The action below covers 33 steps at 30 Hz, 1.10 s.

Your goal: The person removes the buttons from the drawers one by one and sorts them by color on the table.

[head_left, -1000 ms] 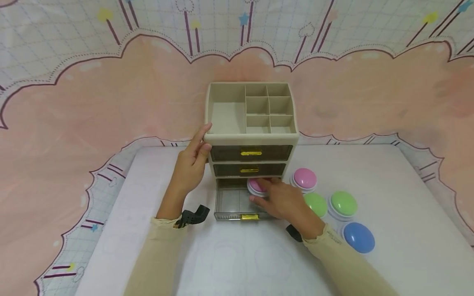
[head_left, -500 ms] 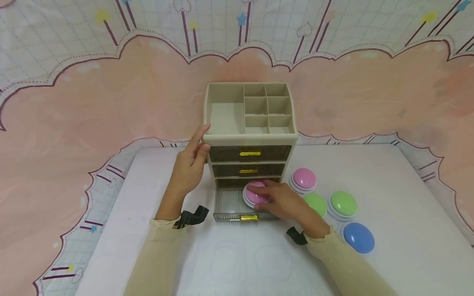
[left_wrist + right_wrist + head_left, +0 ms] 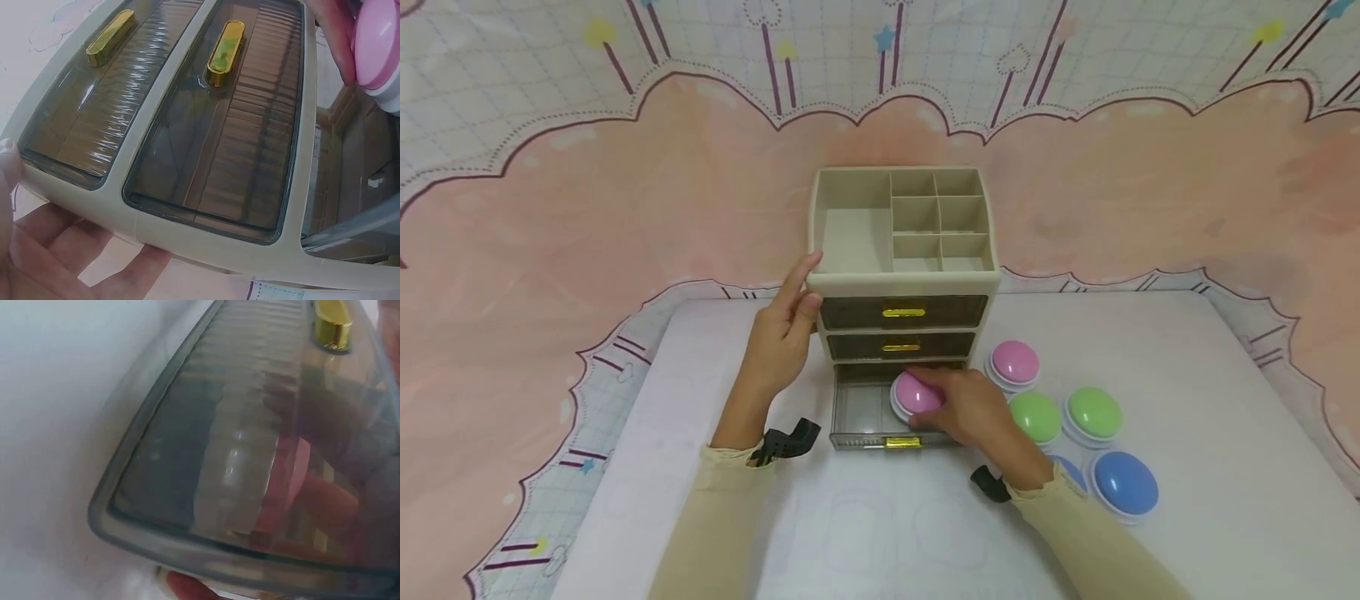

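A beige desktop organizer stands upright with its bottom drawer pulled out. My left hand grips its left side, thumb at the front edge and fingers along the side wall. Inside that drawer is a pink domed button with a white base. The thumb and fingers of my right hand hold it around its right side. Through the smoky drawer front in the right wrist view, the pink button and fingers show dimly. The left wrist view catches the pink button at its right edge.
Right of the organizer sit another pink button, two green buttons and two blue buttons, one partly behind the right wrist. Two upper drawers with gold handles are closed. A patterned cloth hangs behind the white table.
My right hand has drawn the pink button forward in the drawer, out from under the upper drawers, and its grip has shifted around it. The left hand stays on the organizer.
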Available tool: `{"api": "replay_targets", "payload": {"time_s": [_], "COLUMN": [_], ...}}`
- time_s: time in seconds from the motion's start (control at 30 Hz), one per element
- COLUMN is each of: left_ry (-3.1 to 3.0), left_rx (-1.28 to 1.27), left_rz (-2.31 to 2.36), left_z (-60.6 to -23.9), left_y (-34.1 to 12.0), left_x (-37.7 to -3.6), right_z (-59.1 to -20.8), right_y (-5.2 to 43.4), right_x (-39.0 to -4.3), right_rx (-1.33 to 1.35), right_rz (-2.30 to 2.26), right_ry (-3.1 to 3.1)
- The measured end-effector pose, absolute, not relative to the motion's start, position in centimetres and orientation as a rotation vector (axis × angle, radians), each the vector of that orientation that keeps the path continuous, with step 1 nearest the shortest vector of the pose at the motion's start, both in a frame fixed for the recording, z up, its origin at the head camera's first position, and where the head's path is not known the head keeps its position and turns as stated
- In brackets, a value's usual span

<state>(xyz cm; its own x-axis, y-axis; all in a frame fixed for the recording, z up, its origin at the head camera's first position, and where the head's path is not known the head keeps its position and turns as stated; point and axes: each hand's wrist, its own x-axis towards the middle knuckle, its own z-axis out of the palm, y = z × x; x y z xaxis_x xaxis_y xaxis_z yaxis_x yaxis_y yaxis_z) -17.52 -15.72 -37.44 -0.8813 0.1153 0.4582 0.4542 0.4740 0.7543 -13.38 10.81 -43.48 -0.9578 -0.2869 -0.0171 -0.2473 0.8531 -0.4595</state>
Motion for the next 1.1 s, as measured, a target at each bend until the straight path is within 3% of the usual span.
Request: {"api": "replay_targets", "payload": {"time_s": [0.57, 1.1], "left_ry": [-2.39, -2.385], "left_rx": [-0.486, -0.485], "left_rz": [-1.356, -1.357], "left_z": [-37.3, -37.4], "left_y": [-15.8, -15.7], "left_x": [-17.4, -17.4], "right_z": [-39.6, -37.7], "right_y": [11.7, 17.3], "right_x": [-11.7, -10.1], "right_rx": [-0.383, -0.477], "right_rz": [-0.708, -0.795], "right_ry": [2.941, 2.971]}}
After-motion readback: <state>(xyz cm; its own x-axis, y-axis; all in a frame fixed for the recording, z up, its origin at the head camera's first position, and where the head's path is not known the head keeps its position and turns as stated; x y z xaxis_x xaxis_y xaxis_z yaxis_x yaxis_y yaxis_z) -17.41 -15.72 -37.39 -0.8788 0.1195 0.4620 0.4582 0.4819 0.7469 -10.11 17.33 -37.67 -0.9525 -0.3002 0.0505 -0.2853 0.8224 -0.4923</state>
